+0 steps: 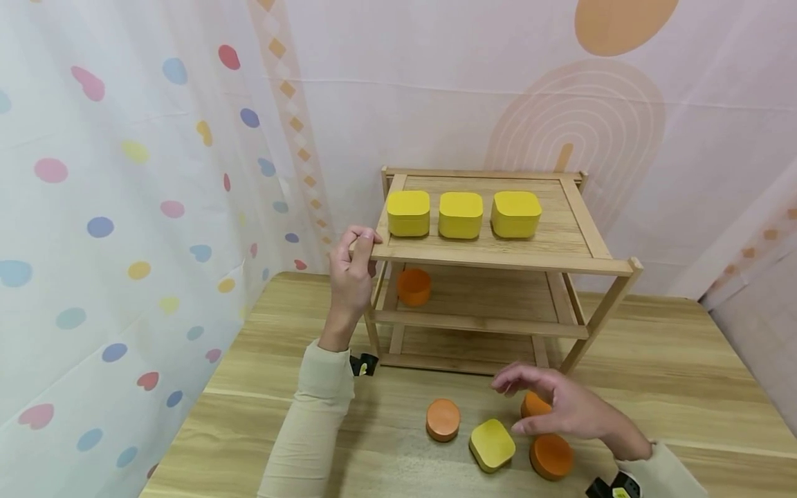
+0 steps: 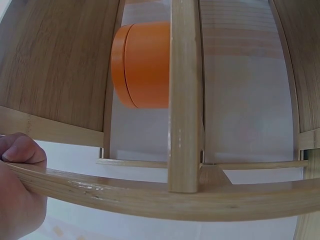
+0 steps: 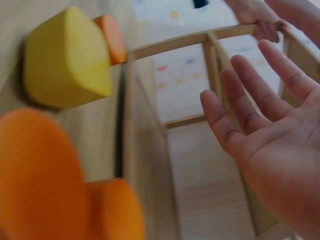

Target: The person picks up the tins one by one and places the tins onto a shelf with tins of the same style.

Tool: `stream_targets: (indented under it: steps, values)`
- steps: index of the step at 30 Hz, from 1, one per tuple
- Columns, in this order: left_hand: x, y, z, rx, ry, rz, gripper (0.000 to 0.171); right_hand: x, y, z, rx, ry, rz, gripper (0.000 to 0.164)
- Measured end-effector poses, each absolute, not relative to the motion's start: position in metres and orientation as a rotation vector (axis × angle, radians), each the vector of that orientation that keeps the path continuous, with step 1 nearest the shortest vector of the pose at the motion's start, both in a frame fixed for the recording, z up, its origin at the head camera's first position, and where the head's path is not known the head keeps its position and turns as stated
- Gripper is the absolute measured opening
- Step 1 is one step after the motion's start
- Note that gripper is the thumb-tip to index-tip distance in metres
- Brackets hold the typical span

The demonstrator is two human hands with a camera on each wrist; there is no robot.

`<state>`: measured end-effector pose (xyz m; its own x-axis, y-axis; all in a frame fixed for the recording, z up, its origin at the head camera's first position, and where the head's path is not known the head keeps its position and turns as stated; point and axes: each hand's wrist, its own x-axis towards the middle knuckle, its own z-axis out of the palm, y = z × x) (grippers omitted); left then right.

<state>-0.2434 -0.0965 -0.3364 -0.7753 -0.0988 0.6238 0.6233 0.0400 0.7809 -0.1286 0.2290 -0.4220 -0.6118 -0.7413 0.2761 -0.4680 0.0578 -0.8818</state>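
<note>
My left hand (image 1: 351, 277) grips the left front corner of a three-tier wooden shelf (image 1: 498, 261), the thumb lying over the top edge. In the left wrist view, its fingers (image 2: 24, 149) curl round the wooden rail. My right hand (image 1: 569, 404) hovers over the table with fingers spread and nothing in the palm. Beneath and beside it are a yellow rounded-square box (image 1: 492, 445) and two orange round boxes, one nearer (image 1: 551, 456) and one partly hidden by the hand (image 1: 534, 403). Another orange round box (image 1: 443, 419) lies to the left.
Three yellow boxes stand in a row on the top tier: left (image 1: 408, 214), middle (image 1: 461, 216) and right (image 1: 516, 214). An orange round box (image 1: 414, 287) sits at the left of the middle tier. Patterned curtains (image 1: 436, 104) hang behind the wooden table (image 1: 261, 387).
</note>
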Motion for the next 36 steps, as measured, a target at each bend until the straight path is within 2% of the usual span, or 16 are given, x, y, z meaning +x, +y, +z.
stream_targets:
  steps: [16, 36]
  values:
    - [-0.243, -0.096, -0.336, -0.54, -1.787, -1.798, 0.033, -0.132, 0.222, -0.462, -1.154, 1.883, -1.542, 0.048]
    - [-0.243, -0.096, -0.335, -0.528, -1.79, -1.783, 0.033, -0.136, 0.215, -0.468, -1.12, 1.887, -1.309, 0.059]
